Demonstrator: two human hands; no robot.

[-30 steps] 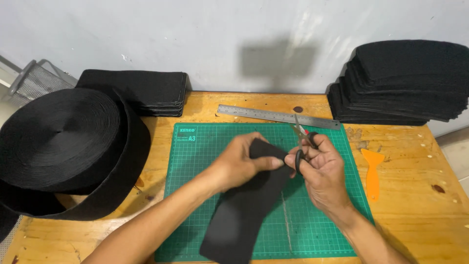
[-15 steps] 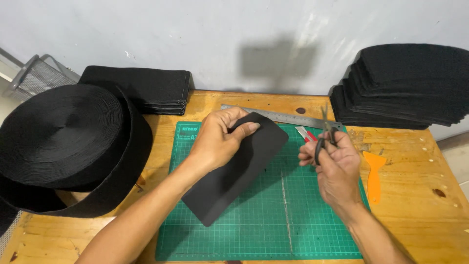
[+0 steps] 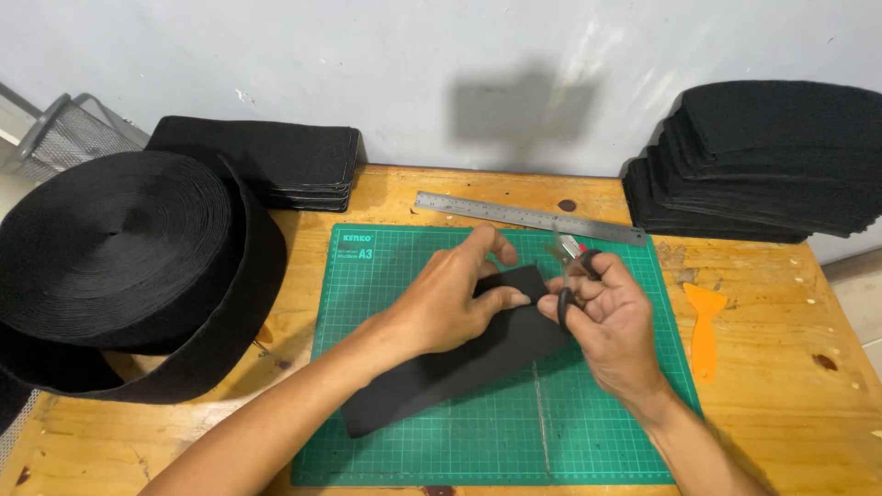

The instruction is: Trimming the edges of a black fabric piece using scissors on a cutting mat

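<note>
A black felt strip [image 3: 459,367] lies slanted across the green cutting mat [image 3: 597,432]. My left hand [image 3: 455,298] pinches the strip's upper end, thumb and fingers closed on its corner. My right hand [image 3: 611,317] holds black-handled scissors [image 3: 571,266], fingers through the loops, blades pointing up and away right beside the strip's top right corner. The two hands almost touch above the mat's middle.
A steel ruler [image 3: 528,218] lies along the mat's far edge. A big roll of black felt [image 3: 119,257] fills the left. Stacks of cut black pieces sit at back left [image 3: 276,165] and back right [image 3: 763,165]. An orange scraper [image 3: 703,331] lies right of the mat.
My left hand has lowered the strip from a raised position back onto the mat and turned it. My right hand with the scissors has moved in to the strip's top corner.
</note>
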